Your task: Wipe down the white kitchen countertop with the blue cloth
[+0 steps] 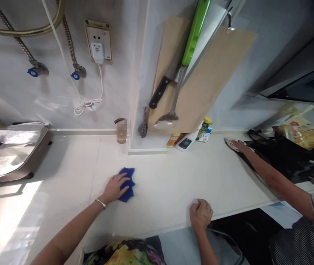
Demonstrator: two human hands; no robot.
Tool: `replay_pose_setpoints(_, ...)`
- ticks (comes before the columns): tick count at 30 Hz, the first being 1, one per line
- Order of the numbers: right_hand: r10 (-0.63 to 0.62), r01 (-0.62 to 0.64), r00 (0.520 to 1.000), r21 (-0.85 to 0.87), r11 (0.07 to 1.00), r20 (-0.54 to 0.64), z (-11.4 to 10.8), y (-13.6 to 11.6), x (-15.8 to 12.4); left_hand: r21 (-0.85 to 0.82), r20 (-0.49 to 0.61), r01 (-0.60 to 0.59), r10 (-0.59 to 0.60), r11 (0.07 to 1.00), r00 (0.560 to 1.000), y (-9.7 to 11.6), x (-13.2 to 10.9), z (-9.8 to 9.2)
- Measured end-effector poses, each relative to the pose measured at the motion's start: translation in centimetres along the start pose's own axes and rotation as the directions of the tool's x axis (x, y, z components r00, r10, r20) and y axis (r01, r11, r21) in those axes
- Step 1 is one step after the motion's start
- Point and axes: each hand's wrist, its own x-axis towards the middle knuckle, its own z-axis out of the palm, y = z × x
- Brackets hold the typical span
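Note:
On the white countertop (159,176), my left hand (115,188) presses a blue cloth (129,182) flat, its fingers bent over the cloth and holding it against the surface. A bracelet circles my left wrist. My right hand (201,212) rests near the counter's front edge as a loose fist, with nothing visible in it. Behind the cloth, a clear cup (121,131) stands against the wall.
An electric pan (35,154) stands at the left. A cutting board (212,73), knife (160,92) and green-handled spatula (194,36) hang on the wall above several bottles (186,142). At right, another person's hand (238,145) presses a cloth beside the black stove area (281,158).

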Motion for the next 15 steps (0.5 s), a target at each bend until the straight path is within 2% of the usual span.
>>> replay_pose_setpoints(2,0.008,-0.008,1.000,0.007,1.000,0.007,-0.1,0.0,0.0,0.058,-0.058,0.131,-0.128,0.990,0.990,-2.8,-1.0,-1.9)
replay_pose_setpoints(4,0.017,-0.018,1.000,0.011,1.000,0.016,-0.1,0.0,-0.1,0.110,-0.149,0.282,-0.265,0.953,0.953,-4.7,-1.6,-3.2)
replay_pose_setpoints(6,0.027,-0.028,0.999,0.013,1.000,0.027,-0.2,-0.1,-0.1,0.140,-0.242,0.404,-0.364,0.904,0.899,-5.3,-2.1,-3.7)
replay_pose_setpoints(8,0.041,-0.042,0.999,0.010,0.999,0.027,-0.3,-0.3,-0.1,0.148,-0.280,0.442,-0.391,0.885,0.877,-4.8,-2.6,-3.7)
replay_pose_setpoints(9,0.048,-0.048,0.999,0.006,0.999,0.021,-0.3,-0.3,-0.2,0.146,-0.269,0.420,-0.373,0.896,0.888,-4.2,-3.0,-3.5)
replay_pose_setpoints(11,0.047,-0.047,0.999,-0.006,0.999,0.013,-0.4,-0.4,-0.3,0.135,-0.198,0.303,-0.274,0.943,0.941,-2.5,-4.4,-2.9)
replay_pose_setpoints(13,0.025,-0.024,1.000,-0.020,1.000,0.019,-0.4,-0.4,-0.4,0.109,-0.093,0.117,-0.107,0.987,0.990,-0.4,-6.4,-2.4)
replay_pose_setpoints(15,0.005,-0.005,1.000,-0.033,0.999,0.023,-0.4,-0.2,-0.5,0.069,0.008,-0.075,0.074,0.995,0.997,1.6,-8.4,-2.1)
